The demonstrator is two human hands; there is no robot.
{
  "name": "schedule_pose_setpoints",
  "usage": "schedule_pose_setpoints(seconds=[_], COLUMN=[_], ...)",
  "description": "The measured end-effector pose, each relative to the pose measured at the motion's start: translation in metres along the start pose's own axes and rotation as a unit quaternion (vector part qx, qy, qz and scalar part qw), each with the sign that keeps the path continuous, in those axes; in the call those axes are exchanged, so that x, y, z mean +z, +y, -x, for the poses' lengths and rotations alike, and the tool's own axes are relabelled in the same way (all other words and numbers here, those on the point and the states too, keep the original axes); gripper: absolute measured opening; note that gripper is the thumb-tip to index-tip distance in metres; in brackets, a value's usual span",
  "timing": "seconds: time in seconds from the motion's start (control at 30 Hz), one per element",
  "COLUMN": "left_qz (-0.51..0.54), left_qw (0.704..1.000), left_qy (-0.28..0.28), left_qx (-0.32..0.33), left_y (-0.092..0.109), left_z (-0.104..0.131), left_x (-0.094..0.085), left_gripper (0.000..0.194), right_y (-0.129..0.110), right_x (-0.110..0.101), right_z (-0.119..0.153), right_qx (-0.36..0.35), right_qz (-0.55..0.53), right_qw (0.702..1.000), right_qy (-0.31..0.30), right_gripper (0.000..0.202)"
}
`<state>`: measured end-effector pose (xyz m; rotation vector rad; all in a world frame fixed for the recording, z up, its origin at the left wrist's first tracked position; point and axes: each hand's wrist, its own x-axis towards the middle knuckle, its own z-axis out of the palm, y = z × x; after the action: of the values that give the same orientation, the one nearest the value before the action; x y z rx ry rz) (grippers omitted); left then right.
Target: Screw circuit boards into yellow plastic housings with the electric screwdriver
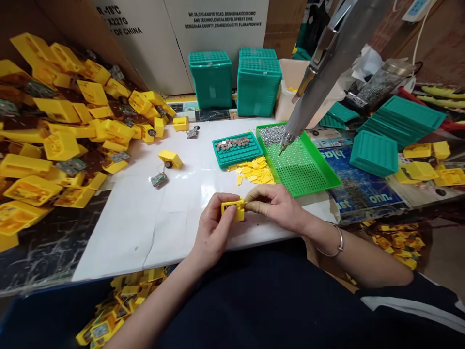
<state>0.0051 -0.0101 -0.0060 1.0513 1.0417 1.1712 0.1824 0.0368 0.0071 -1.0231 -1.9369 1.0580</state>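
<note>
Yellow plastic in hand: gripped a small casing (238, 214) in the left hand (214, 230), thumb pressed on its face, fingers curled along the far side. Held it just above the near part of a white work surface (123, 223), between both hands. Pinched at the casing's right edge with the right hand (279, 206), thumb and forefinger closed together. Could not tell of any small part between those fingertips. Wore a metal bangle (340, 242) on the right wrist.

Saw yellow strips (254, 170) in a loose pile just beyond the right fingertips. Past those, farther from both hands, found a teal tray (240, 158) with round metal discs (232, 143) in its far rows. Just beyond the right hand and to its right, logged a bright green tray (321, 157), floor perforated, silvery metal bits (271, 134) heaped at the end farthest from the hand. Above that tray, noted a grey pen-shaped tool (329, 72), slanted, tip down.

Beyond the left hand and to its left, marked a loose casing (171, 158) near a circuit board (159, 180). Recorded a big yellow heap (61, 109) well to the left of the left hand, boards mixed in. Far beyond both hands, observed an upright teal stack (210, 80); well right of the right hand, another group of teal trays (376, 152). Spotted more yellow parts (125, 298) low, beside the left forearm.
</note>
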Motion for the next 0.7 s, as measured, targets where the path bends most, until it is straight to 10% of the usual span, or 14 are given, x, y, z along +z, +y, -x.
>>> schedule_pose_setpoints(seconds=[0.3, 0.5, 0.7], left_qz=[0.146, 0.183, 0.157], left_qw=[0.988, 0.974, 0.981], left_qy=[-0.024, -0.052, -0.042], left_qx=[-0.03, -0.126, -0.102], left_y=[0.004, 0.007, 0.001], left_z=[-0.006, -0.011, -0.012], left_x=[-0.002, 0.001, 0.005], left_gripper=[0.015, 0.012, 0.019], right_y=[0.005, 0.012, -0.001], right_x=[0.002, -0.007, -0.008], right_z=[0.002, 0.002, 0.001], right_qx=[-0.203, -0.411, -0.161], right_qz=[0.114, 0.336, 0.146], right_qw=[0.97, 0.847, 0.974], right_qy=[0.074, 0.026, 0.065], right_gripper=[0.007, 0.021, 0.011])
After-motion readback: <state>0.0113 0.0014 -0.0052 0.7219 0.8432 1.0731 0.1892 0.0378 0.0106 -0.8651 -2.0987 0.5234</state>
